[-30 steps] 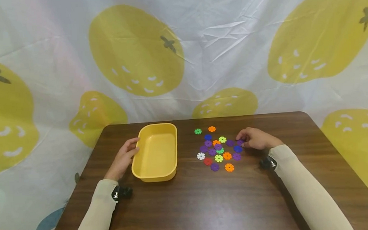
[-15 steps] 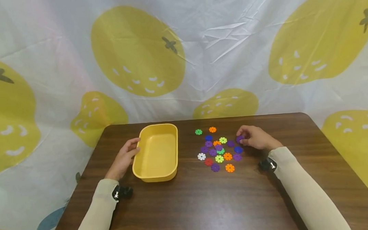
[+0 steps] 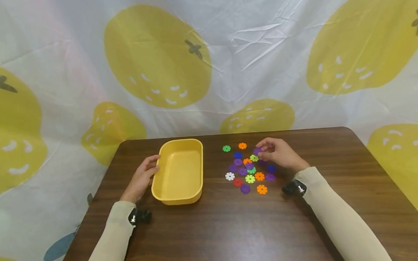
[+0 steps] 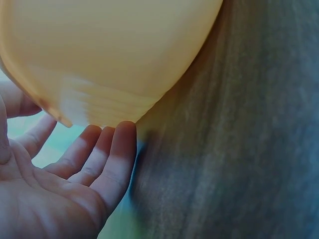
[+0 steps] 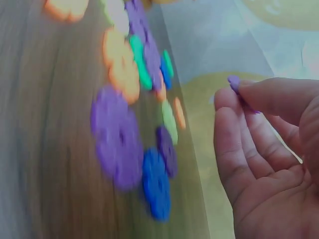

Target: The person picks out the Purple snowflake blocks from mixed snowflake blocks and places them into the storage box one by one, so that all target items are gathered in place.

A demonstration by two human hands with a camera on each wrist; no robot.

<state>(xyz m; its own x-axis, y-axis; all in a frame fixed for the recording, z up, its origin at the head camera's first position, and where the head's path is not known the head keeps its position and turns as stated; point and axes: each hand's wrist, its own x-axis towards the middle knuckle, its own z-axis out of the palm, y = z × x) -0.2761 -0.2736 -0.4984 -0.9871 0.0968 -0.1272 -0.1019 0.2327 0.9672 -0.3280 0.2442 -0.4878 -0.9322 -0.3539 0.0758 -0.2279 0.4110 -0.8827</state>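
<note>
A yellow plastic tub [image 3: 178,202] stands on the table, and my left hand [image 3: 141,180] is at its left side. In the left wrist view, the loosely bent fingertips [image 4: 125,134] touch the tub's outer wall [image 4: 124,74] by the rim. My right hand [image 3: 281,154] pinches a purple notched plastic disc [image 3: 258,151] between thumb and fingers, above the back right of the scattered discs. The right wrist view shows that disc [image 5: 233,80] edge-on, mostly covered by the thumb. Below it on the table lie a purple disc [image 5: 117,137] and a blue disc [image 5: 156,184].
Several notched discs lie in a loose cluster right of the tub, among them a white disc [image 3: 230,176], a red disc [image 3: 237,182] and an orange disc [image 3: 262,189]. A few overlap. A lemon-print cloth [image 3: 255,66] hangs behind the brown wooden table [image 3: 213,235].
My right hand has picked the purple disc up from the right of the cluster and moved left with it, over the discs. The left hand stays at the tub.
</note>
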